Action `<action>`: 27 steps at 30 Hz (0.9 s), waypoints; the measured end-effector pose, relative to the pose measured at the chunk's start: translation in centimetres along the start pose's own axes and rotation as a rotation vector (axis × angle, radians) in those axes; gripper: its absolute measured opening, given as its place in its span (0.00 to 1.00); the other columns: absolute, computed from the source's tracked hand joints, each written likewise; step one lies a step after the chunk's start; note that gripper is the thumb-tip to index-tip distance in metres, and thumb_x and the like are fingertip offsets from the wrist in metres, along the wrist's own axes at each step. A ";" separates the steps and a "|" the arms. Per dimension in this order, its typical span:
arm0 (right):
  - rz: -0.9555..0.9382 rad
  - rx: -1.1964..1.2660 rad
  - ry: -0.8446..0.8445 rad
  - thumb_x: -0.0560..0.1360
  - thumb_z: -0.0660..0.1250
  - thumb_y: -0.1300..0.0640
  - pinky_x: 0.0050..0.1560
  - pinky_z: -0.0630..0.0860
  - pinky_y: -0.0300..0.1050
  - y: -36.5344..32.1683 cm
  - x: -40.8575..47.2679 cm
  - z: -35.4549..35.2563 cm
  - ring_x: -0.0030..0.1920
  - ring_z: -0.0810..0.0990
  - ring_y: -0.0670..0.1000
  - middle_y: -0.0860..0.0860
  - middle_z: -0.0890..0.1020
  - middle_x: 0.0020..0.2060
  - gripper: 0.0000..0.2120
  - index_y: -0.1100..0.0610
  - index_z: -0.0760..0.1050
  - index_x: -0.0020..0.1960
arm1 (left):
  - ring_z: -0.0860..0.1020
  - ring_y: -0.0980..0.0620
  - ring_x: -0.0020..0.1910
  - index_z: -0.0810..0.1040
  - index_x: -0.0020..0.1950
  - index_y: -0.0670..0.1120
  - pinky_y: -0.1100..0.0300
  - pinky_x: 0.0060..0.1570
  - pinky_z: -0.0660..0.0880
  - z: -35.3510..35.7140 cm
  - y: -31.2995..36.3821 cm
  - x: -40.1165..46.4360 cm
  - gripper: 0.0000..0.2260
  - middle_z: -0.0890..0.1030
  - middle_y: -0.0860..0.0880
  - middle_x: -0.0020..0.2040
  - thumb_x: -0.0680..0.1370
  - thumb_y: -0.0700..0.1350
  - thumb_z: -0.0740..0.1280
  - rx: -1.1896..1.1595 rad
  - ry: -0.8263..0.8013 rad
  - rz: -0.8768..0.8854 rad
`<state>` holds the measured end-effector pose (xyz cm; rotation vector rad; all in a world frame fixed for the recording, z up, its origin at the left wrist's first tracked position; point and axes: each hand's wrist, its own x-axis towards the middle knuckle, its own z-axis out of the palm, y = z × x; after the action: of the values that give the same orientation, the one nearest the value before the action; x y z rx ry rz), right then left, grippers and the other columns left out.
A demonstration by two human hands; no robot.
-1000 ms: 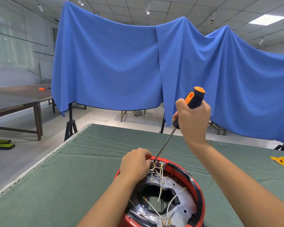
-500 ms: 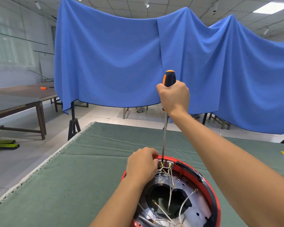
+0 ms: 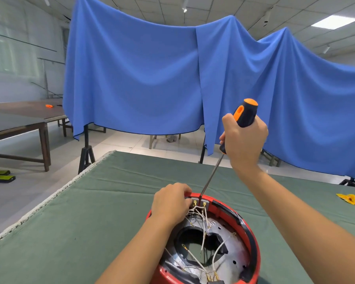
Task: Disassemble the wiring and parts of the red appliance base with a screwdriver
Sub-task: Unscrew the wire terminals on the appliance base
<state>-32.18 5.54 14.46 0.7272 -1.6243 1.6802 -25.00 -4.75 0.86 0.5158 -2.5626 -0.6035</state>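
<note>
Item: red appliance base (image 3: 252, 232), open side up on the green-covered desk (image 3: 90, 222), lying directly beneath both hands.

Right hand (image 3: 244, 140): fist wrapped round the orange-and-black handle of the screwdriver (image 3: 232, 144); the shaft slants down and to the hand's left, its tip at the grey terminal block (image 3: 200, 201) on the far rim. Whether the tip is seated in a screw cannot be told.

Left hand (image 3: 170, 203): fingers curled over the rim just left of the tip, steadying the base, knuckles touching the white wires (image 3: 203, 218).

Risks, judged: the slanted shaft may slip off the screw head and strike the left fingers close beside it, or nick the wires; pressing at an angle may strip the head or rock the base.

Obstructions: loose wires with brass lugs crowd the block below the tip.

Surroundings: yellow scrap (image 3: 347, 198) well to the right hand's right; blue cloth (image 3: 141, 78) hung beyond the desk; wooden tables far left.
</note>
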 end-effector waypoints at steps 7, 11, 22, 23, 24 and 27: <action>0.022 0.088 0.008 0.65 0.65 0.57 0.23 0.73 0.49 -0.9 -0.9 -1.1 0.23 0.75 0.61 0.57 0.70 0.21 0.11 0.55 0.63 0.29 | 0.77 0.50 0.56 0.78 0.59 0.54 0.57 0.54 0.71 0.3 0.1 0.1 0.12 0.81 0.53 0.56 0.77 0.52 0.65 0.022 0.031 0.010; 0.031 0.101 0.014 0.66 0.65 0.57 0.23 0.74 0.51 -1.1 -1.2 -1.5 0.23 0.76 0.60 0.60 0.71 0.22 0.11 0.56 0.64 0.30 | 0.76 0.47 0.58 0.75 0.62 0.51 0.55 0.55 0.71 0.7 0.2 0.3 0.14 0.80 0.51 0.58 0.77 0.52 0.64 0.054 0.057 -0.007; 0.065 0.134 0.021 0.66 0.66 0.56 0.24 0.74 0.51 -0.3 -1.8 -1.5 0.23 0.76 0.59 0.63 0.70 0.24 0.12 0.56 0.64 0.30 | 0.77 0.48 0.51 0.75 0.52 0.52 0.56 0.49 0.70 0.7 -0.1 0.3 0.06 0.81 0.52 0.51 0.76 0.51 0.65 0.004 0.093 0.024; 0.062 0.142 0.025 0.66 0.66 0.56 0.23 0.73 0.49 -0.3 -1.8 -1.5 0.23 0.76 0.58 0.62 0.71 0.24 0.12 0.56 0.64 0.30 | 0.77 0.48 0.51 0.75 0.52 0.52 0.56 0.49 0.70 0.7 -0.2 0.4 0.06 0.81 0.52 0.51 0.76 0.51 0.65 0.002 0.094 0.025; 0.056 0.147 0.029 0.66 0.66 0.56 0.23 0.72 0.47 -0.3 -1.8 -1.5 0.22 0.75 0.57 0.62 0.71 0.23 0.12 0.55 0.64 0.30 | 0.77 0.48 0.51 0.75 0.52 0.52 0.56 0.49 0.70 0.7 -0.2 0.4 0.06 0.81 0.52 0.51 0.76 0.51 0.65 0.002 0.096 0.028; 0.045 0.175 0.035 0.67 0.66 0.57 0.22 0.71 0.43 -0.4 -1.6 -1.6 0.21 0.74 0.54 0.55 0.70 0.21 0.12 0.54 0.64 0.29 | 0.77 0.48 0.51 0.76 0.51 0.52 0.56 0.49 0.70 0.7 -0.2 0.6 0.06 0.81 0.52 0.50 0.76 0.50 0.66 -0.004 0.097 0.023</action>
<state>-30.83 6.94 13.35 0.7463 -1.4929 1.8742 -25.75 -4.93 0.43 0.5017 -2.4720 -0.5612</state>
